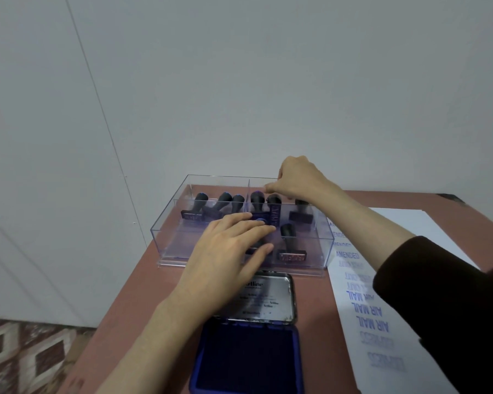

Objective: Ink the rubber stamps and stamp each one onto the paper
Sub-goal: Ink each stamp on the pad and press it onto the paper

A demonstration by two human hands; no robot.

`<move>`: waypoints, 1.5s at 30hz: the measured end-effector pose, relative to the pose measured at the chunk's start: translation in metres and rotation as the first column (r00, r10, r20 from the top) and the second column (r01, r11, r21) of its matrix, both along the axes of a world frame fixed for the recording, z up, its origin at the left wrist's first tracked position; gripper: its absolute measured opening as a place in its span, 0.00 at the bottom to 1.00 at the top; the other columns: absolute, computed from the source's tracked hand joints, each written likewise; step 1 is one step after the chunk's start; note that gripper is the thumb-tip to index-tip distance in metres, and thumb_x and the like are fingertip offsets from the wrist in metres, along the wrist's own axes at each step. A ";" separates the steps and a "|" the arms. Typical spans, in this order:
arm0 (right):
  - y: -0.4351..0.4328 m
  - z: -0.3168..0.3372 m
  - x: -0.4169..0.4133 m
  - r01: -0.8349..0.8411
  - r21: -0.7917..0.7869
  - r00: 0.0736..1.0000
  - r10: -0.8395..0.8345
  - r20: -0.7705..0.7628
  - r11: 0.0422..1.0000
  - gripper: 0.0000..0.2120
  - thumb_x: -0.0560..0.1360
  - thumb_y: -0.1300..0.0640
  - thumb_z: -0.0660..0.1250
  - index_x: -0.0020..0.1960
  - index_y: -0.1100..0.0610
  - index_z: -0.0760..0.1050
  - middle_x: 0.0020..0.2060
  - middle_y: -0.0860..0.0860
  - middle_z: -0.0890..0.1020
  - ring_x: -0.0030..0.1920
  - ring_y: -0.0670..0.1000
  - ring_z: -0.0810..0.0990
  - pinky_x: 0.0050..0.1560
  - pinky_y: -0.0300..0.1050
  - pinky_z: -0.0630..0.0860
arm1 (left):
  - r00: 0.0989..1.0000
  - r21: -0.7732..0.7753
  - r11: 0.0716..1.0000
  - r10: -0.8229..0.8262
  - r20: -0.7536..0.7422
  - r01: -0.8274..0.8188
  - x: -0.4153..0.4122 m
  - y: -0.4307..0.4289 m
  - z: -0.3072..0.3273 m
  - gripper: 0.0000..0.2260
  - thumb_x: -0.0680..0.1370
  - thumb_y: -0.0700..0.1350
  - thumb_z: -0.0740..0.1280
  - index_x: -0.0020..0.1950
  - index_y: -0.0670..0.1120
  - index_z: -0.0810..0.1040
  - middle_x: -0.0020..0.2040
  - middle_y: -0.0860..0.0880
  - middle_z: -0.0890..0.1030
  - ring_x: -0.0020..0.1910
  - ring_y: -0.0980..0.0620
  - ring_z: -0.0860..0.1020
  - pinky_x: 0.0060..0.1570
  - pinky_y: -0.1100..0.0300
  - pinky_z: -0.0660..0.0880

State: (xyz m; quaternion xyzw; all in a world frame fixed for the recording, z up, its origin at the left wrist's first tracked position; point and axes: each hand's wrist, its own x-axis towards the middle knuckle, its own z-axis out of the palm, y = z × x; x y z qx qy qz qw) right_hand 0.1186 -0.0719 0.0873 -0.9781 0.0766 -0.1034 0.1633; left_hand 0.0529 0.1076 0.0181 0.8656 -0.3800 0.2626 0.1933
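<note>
A clear plastic box [165, 226] at the back of the table holds several black-handled rubber stamps [289, 241], some upright, some lying down. My left hand [231, 251] reaches into the box from the front with straight fingers laid over the stamps in the middle. My right hand [299, 180] hovers over the box's back right part, its bunched fingertips pinching the top of one upright stamp [274, 199]. The open blue ink pad [248, 356] lies nearest me, its metal lid [271, 300] folded back. A white paper [419, 223] to the right bears several blue imprints.
The reddish-brown table [131, 308] stands against a pale wall [239, 81]. Its left edge drops to a patterned floor [26, 354]. My dark right sleeve [444, 294] lies across the paper.
</note>
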 end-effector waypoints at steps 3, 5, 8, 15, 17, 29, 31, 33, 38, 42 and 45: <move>0.007 -0.002 -0.001 0.017 0.032 0.992 -0.013 -0.123 0.999 0.19 0.69 0.49 0.73 0.31 0.58 0.68 0.27 0.52 0.74 0.25 0.52 0.74 0.28 0.40 0.71 | 1.000 -0.007 1.000 -0.015 0.003 0.015 0.000 0.000 0.000 0.17 0.76 0.55 0.57 0.59 0.52 0.78 0.55 0.56 0.81 0.61 0.57 0.70 0.56 0.64 0.63; 0.011 -0.002 0.001 0.038 0.077 0.986 -0.025 -0.165 0.996 0.18 0.69 0.50 0.74 0.33 0.59 0.68 0.28 0.53 0.75 0.26 0.53 0.77 0.31 0.43 0.75 | 1.000 -0.015 1.000 -0.024 0.011 0.024 0.001 -0.001 -0.001 0.16 0.76 0.54 0.58 0.59 0.52 0.79 0.55 0.55 0.81 0.61 0.57 0.69 0.56 0.64 0.61; 0.011 -0.002 0.005 0.074 0.152 0.975 -0.039 -0.221 0.986 0.15 0.69 0.55 0.74 0.33 0.60 0.71 0.23 0.54 0.77 0.26 0.53 0.78 0.35 0.45 0.78 | 0.999 -0.023 0.999 -0.026 0.021 0.027 0.002 -0.001 -0.001 0.16 0.76 0.54 0.58 0.59 0.51 0.79 0.55 0.55 0.81 0.60 0.57 0.69 0.55 0.64 0.61; 0.001 0.003 -0.001 0.112 0.388 0.984 -0.048 -0.173 0.915 0.05 0.67 0.64 0.71 0.36 0.63 0.75 0.27 0.56 0.78 0.22 0.51 0.75 0.23 0.36 0.71 | 0.999 -0.023 0.999 -0.025 0.021 0.026 0.002 -0.001 -0.002 0.16 0.76 0.54 0.58 0.58 0.52 0.79 0.54 0.55 0.81 0.60 0.56 0.71 0.55 0.63 0.62; -0.002 0.005 -0.003 0.108 0.445 0.992 -0.068 -0.104 0.889 0.04 0.67 0.64 0.69 0.35 0.63 0.76 0.26 0.56 0.78 0.22 0.52 0.74 0.24 0.37 0.72 | 0.999 -0.029 0.999 -0.031 0.020 0.032 0.002 -0.001 -0.002 0.16 0.76 0.54 0.58 0.58 0.51 0.79 0.54 0.55 0.82 0.60 0.56 0.70 0.54 0.63 0.62; -0.016 0.005 -0.024 0.065 0.811 0.966 -0.239 0.094 0.582 0.04 0.68 0.63 0.67 0.36 0.59 0.72 0.29 0.57 0.76 0.18 0.49 0.69 0.20 0.34 0.65 | 0.999 -0.016 1.000 -0.021 0.037 0.022 0.001 -0.001 -0.002 0.16 0.76 0.54 0.58 0.58 0.52 0.79 0.53 0.56 0.82 0.60 0.56 0.70 0.54 0.63 0.63; -0.016 0.005 -0.026 0.052 0.855 0.967 -0.239 0.085 0.517 0.02 0.69 0.62 0.66 0.39 0.60 0.74 0.28 0.56 0.75 0.16 0.47 0.69 0.20 0.33 0.65 | 1.000 -0.011 1.000 -0.021 0.023 0.021 0.001 0.000 -0.002 0.16 0.76 0.54 0.57 0.58 0.52 0.79 0.54 0.56 0.81 0.60 0.57 0.70 0.53 0.62 0.66; -0.015 0.005 -0.029 0.027 0.892 0.969 -0.231 0.088 0.452 0.02 0.70 0.62 0.66 0.41 0.60 0.76 0.28 0.55 0.74 0.17 0.47 0.69 0.20 0.33 0.65 | 1.000 -0.003 1.000 -0.021 0.014 0.021 0.001 0.000 -0.001 0.16 0.76 0.55 0.57 0.58 0.52 0.79 0.54 0.56 0.81 0.60 0.56 0.70 0.53 0.61 0.66; -0.012 0.009 -0.042 -0.092 0.972 0.982 -0.144 0.126 0.218 0.04 0.72 0.65 0.62 0.46 0.62 0.74 0.33 0.55 0.72 0.25 0.50 0.69 0.22 0.38 0.65 | 0.999 -0.031 0.999 -0.039 -0.001 0.039 -0.002 0.001 0.003 0.18 0.77 0.54 0.57 0.61 0.50 0.77 0.57 0.53 0.80 0.62 0.54 0.72 0.59 0.61 0.65; -0.005 0.014 -0.059 -0.170 0.962 0.981 -0.054 0.185 0.213 0.04 0.73 0.66 0.66 0.46 0.60 0.73 0.33 0.54 0.73 0.27 0.50 0.69 0.24 0.39 0.64 | 0.998 -0.175 0.984 -0.019 0.065 0.030 -0.010 0.008 0.013 0.14 0.77 0.50 0.59 0.56 0.46 0.80 0.52 0.51 0.80 0.56 0.52 0.72 0.57 0.66 0.65; 0.006 0.017 -0.078 -0.234 0.942 0.972 0.025 0.235 0.239 0.07 0.73 0.66 0.68 0.51 0.61 0.75 0.32 0.53 0.75 0.27 0.49 0.70 0.23 0.37 0.66 | 0.997 -0.228 0.973 0.047 0.055 -0.033 -0.020 0.018 0.016 0.12 0.77 0.50 0.59 0.48 0.46 0.80 0.44 0.52 0.77 0.46 0.52 0.71 0.46 0.64 0.67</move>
